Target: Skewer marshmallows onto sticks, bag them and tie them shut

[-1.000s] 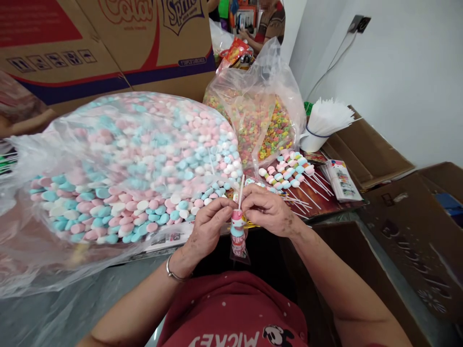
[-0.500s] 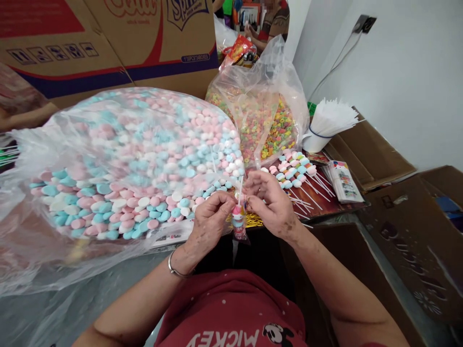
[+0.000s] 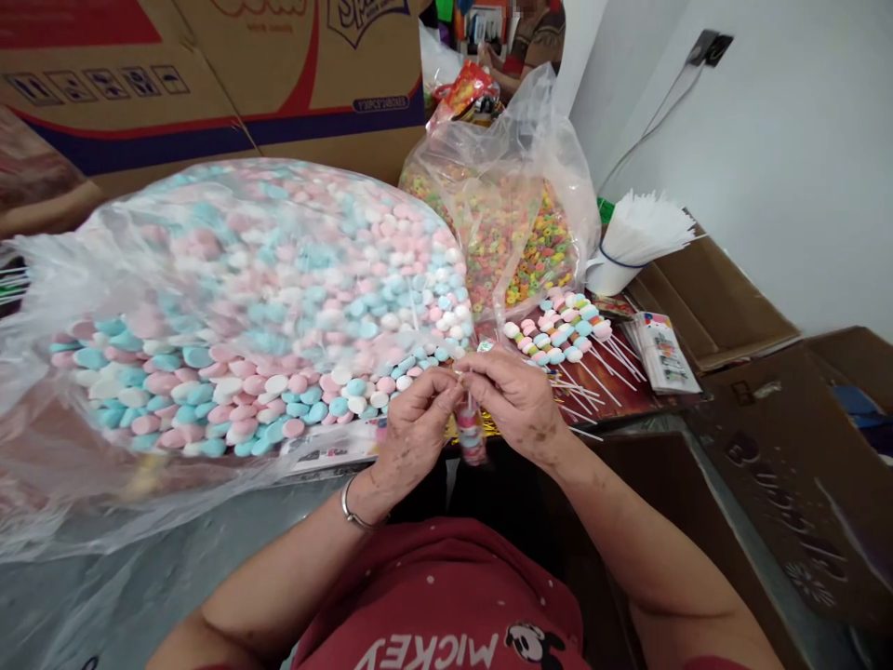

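Observation:
Between my hands hangs a small printed plastic bag with a marshmallow skewer inside (image 3: 472,437), somewhat blurred. My left hand (image 3: 420,419) pinches at its gathered top, and my right hand (image 3: 514,400) pinches there from the other side. The fingertips of both hands nearly meet, hiding the bag's neck and most of the stick. Gold twist ties (image 3: 491,425) lie on the table edge just behind the bag. Beyond my right hand rests a pile of marshmallow skewers (image 3: 562,328) on white sticks.
A large clear bag of pastel marshmallows (image 3: 279,307) covers the left side. Behind stands a bag of colourful ring sweets (image 3: 520,242). At the right are a white mug of sticks (image 3: 614,270), a stack of printed bags (image 3: 662,354) and cardboard boxes (image 3: 788,465). Another person's arm (image 3: 48,209) shows at far left.
My right hand has come down and closed in at the bag's top beside my left. The white stick that stood up between my hands is now mostly covered by fingers.

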### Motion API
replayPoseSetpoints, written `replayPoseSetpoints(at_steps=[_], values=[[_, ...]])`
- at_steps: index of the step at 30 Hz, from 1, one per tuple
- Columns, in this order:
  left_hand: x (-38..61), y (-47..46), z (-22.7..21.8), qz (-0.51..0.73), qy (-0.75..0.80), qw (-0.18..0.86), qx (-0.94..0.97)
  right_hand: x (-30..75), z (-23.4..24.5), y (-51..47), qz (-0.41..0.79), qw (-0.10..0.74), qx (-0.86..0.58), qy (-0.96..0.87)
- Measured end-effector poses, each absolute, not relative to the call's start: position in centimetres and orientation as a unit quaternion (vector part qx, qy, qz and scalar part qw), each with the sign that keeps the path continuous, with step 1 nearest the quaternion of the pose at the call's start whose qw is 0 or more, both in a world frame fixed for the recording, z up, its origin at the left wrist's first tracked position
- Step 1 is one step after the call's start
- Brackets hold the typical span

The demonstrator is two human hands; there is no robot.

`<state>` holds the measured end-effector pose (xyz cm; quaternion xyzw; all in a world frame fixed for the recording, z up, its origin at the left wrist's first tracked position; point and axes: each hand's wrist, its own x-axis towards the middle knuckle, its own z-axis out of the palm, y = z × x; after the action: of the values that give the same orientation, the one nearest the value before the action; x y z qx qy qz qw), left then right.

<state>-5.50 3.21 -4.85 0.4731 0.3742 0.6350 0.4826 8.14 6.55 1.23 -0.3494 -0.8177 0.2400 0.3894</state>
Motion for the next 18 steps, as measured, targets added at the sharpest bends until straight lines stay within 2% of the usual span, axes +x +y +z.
replayPoseSetpoints(at_steps=[4,7,11,18], values=[[-5.3,3.4,-5.0,0.646,0.351,0.538,0.411,8.1,0.7,6.4,0.308,0.419,-0.358,-0.776],[-5.8,3.4,-4.5,0.648,0.386,0.532,0.384,8.2,0.5,6.3,0.386,0.430,-0.387,-0.719],[-7.0,3.3,-3.4,0.551,0.460,0.518,0.466,8.5,1.0,6.6,0.467,0.441,-0.388,-0.661],[-7.7,3.8,-1.3,0.393,0.494,0.491,0.601,8.2,1.9,6.4,0.433,0.415,-0.374,-0.708]])
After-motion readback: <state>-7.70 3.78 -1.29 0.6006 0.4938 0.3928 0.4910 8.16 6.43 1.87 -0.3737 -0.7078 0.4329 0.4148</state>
